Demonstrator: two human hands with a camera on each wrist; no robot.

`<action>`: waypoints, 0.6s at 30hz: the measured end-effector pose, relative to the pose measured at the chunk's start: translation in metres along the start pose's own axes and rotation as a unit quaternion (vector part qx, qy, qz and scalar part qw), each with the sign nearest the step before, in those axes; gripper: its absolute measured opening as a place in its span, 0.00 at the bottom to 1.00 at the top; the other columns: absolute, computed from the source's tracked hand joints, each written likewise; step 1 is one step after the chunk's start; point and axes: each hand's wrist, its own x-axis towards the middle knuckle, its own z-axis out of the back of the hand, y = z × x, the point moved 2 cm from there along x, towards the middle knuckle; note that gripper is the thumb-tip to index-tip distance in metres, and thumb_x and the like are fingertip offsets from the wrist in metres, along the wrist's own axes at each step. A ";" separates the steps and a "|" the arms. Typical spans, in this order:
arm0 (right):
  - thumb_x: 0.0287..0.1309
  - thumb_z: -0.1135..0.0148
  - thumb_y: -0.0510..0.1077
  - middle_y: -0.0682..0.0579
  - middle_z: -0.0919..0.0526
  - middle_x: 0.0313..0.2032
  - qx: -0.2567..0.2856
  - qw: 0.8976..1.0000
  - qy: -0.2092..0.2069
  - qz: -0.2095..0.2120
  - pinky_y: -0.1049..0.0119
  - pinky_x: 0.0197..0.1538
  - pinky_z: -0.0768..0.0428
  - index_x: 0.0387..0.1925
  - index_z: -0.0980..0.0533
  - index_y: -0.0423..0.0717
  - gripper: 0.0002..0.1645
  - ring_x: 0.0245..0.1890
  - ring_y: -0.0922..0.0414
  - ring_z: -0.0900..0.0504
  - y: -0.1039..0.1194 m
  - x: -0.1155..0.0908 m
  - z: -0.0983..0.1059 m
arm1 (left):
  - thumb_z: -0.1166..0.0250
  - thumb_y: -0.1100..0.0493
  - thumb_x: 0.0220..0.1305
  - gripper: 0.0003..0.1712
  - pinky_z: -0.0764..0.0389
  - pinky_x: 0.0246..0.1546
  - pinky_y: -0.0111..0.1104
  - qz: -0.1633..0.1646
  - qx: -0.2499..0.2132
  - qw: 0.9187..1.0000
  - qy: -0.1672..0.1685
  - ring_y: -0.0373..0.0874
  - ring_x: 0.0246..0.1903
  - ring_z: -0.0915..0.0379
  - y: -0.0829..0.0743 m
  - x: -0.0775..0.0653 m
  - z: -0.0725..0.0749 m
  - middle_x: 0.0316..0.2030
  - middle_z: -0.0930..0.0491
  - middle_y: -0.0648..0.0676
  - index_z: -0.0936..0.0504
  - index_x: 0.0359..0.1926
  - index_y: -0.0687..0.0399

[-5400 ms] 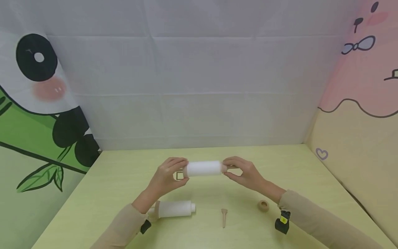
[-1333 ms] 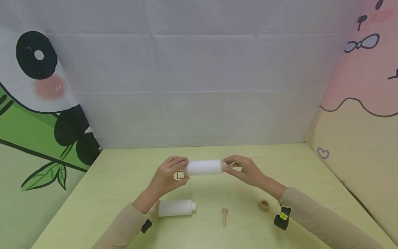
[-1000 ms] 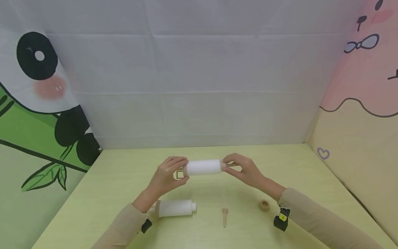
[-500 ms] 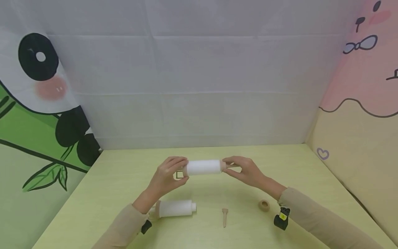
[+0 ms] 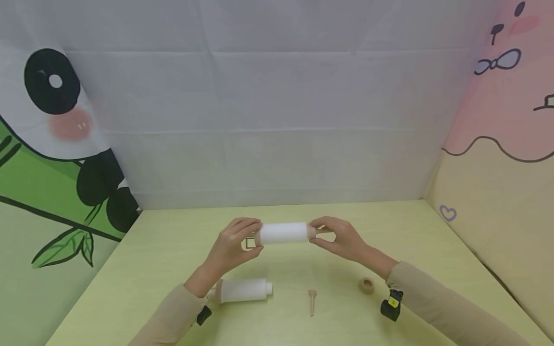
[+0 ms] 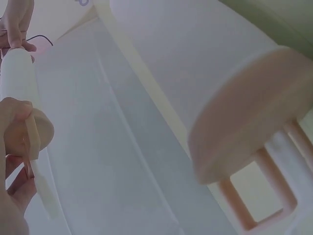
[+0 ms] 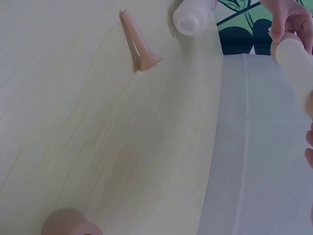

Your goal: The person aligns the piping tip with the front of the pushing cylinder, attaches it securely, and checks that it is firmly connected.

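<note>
Above the desk (image 5: pixel 130 283), white cylinder (image 5: pixel 283 233) held on its side, roughly level. At its 9 o'clock end my left hand (image 5: pixel 230 243) pinches the pinkish cap (image 5: pixel 258 237), thumb underneath, fingers on top; a square loop (image 5: pixel 246 243) juts out there. At 3 o'clock my right hand (image 5: pixel 341 241) pinches the opposite end, thumb low. Relative to the held piece, on the desk: second white cylinder (image 5: pixel 244 290) lying at 7, pink peg (image 5: pixel 312 303) at 5, tan round piece (image 5: pixel 367 286) with hole at 4.

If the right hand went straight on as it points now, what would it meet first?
The white cylinder, whose end the right hand pinches; beyond it, probably the left hand, though depth is unclear.
</note>
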 end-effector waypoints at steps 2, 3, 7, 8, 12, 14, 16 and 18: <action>0.46 0.31 0.39 0.47 0.19 0.38 -0.005 1.000 0.007 0.003 0.71 0.37 0.20 0.41 0.24 0.38 0.18 0.36 0.55 0.19 0.000 0.000 0.001 | 0.23 0.64 0.26 0.30 0.20 0.36 0.39 -0.008 0.008 1.000 -0.002 0.51 0.40 0.26 0.000 0.000 0.000 0.40 0.20 0.57 0.20 0.40 0.63; 0.47 0.32 0.41 0.47 0.19 0.38 -0.006 1.000 0.010 0.002 0.72 0.37 0.20 0.41 0.24 0.39 0.18 0.36 0.56 0.19 0.000 0.001 0.002 | 0.23 0.64 0.26 0.30 0.20 0.36 0.39 -0.013 0.011 1.000 -0.003 0.51 0.40 0.26 0.000 0.001 0.000 0.40 0.21 0.57 0.20 0.40 0.63; 0.50 0.34 0.43 0.48 0.19 0.37 -0.006 1.000 0.011 0.009 0.72 0.36 0.20 0.41 0.24 0.41 0.16 0.35 0.56 0.19 -0.002 0.000 0.001 | 0.23 0.65 0.26 0.30 0.20 0.36 0.38 -0.028 0.019 0.999 -0.008 0.51 0.40 0.26 -0.001 0.001 0.000 0.40 0.21 0.57 0.20 0.40 0.63; 0.50 0.34 0.43 0.48 0.19 0.38 -0.007 1.000 0.009 0.009 0.72 0.35 0.20 0.41 0.24 0.41 0.16 0.35 0.56 0.19 -0.002 0.001 0.001 | 0.24 0.65 0.26 0.30 0.20 0.36 0.38 -0.029 0.018 0.999 -0.009 0.51 0.40 0.26 -0.001 0.001 0.001 0.40 0.21 0.57 0.20 0.40 0.63; 0.47 0.32 0.41 0.48 0.20 0.38 -0.002 1.000 -0.010 0.005 0.69 0.33 0.19 0.41 0.25 0.40 0.19 0.34 0.55 0.20 -0.002 0.001 0.001 | 0.24 0.65 0.26 0.31 0.20 0.36 0.38 -0.028 0.013 0.999 -0.013 0.51 0.40 0.26 -0.001 0.000 0.001 0.40 0.21 0.57 0.20 0.40 0.63; 0.44 0.31 0.38 0.48 0.21 0.38 0.009 1.000 -0.018 0.006 0.68 0.33 0.19 0.41 0.26 0.39 0.20 0.34 0.54 0.20 -0.001 0.002 0.001 | 0.24 0.66 0.26 0.31 0.20 0.36 0.38 -0.022 0.007 1.000 -0.015 0.51 0.40 0.26 0.000 0.000 0.001 0.40 0.21 0.57 0.20 0.40 0.64; 0.42 0.30 0.35 0.48 0.21 0.37 0.021 0.999 -0.021 0.014 0.68 0.34 0.19 0.40 0.26 0.39 0.20 0.35 0.54 0.20 0.001 0.003 0.001 | 0.24 0.66 0.26 0.31 0.20 0.36 0.39 -0.016 0.001 1.000 -0.017 0.51 0.40 0.26 0.000 0.000 0.000 0.40 0.20 0.57 0.20 0.40 0.64; 0.40 0.29 0.33 0.48 0.21 0.37 0.018 0.999 -0.022 0.031 0.69 0.36 0.19 0.39 0.26 0.39 0.21 0.36 0.55 0.20 0.001 0.004 0.001 | 0.23 0.66 0.26 0.31 0.20 0.36 0.39 -0.009 -0.003 1.000 -0.017 0.51 0.40 0.26 0.001 -0.001 0.000 0.40 0.20 0.57 0.20 0.40 0.64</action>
